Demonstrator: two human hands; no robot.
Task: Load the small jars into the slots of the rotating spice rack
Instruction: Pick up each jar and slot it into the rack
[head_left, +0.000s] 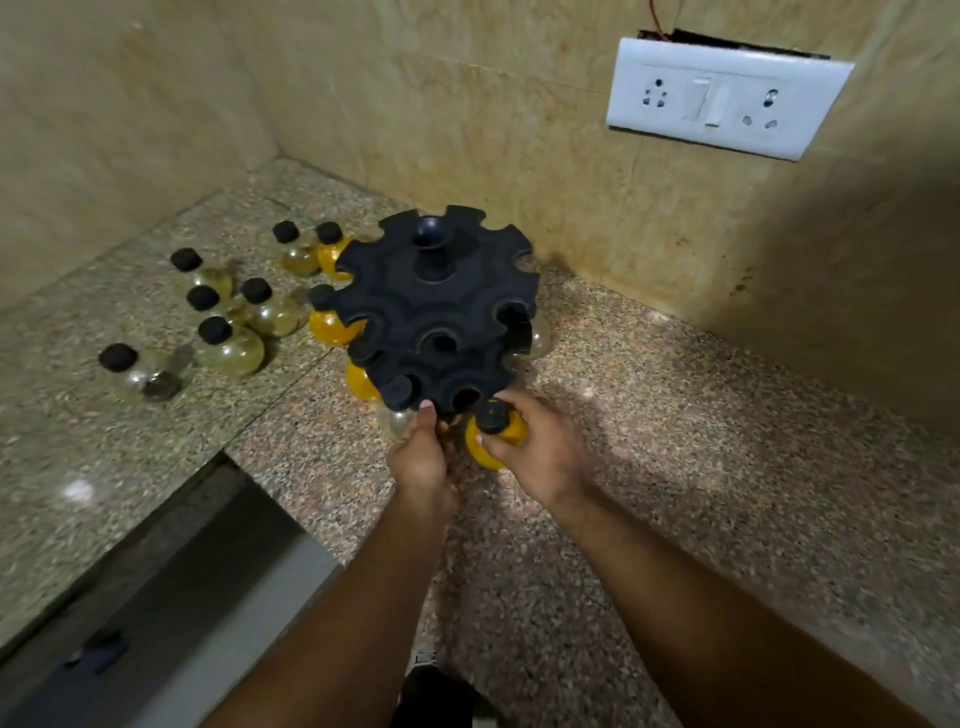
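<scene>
A person's right hand (540, 452) curls fingers and thumb round a small round glass jar of orange-yellow powder (493, 418) with a knurled black cap. It holds the jar just in front of an empty slot (465, 397) in the lower tier of a black plastic two-tier spice rack (431, 306). The left hand (421, 460) has its thumb on that tier's rim, its fingers curled below and mostly hidden.

The rack, scalloped at its edges and topped by a round knob (428, 234), stands on a speckled polished granite counter (675, 441) near the back corner, where beige mottled wall tiles (467, 104) meet. Four capped jars show at its tiers: two orange-yellow ones (335, 327) on the left side, a clear one (400, 422) by the left thumb and a clear one (537, 338) on the right.

Six clear or pale-filled jars (228, 351) with black caps stand loose toward the counter's back left. A seventh, orange-yellow jar (328, 244) sits against the rack's back left; whether it is in a slot cannot be told.

A white plastic switch plate (727, 98) with two sockets and a switch hangs on the right wall.
</scene>
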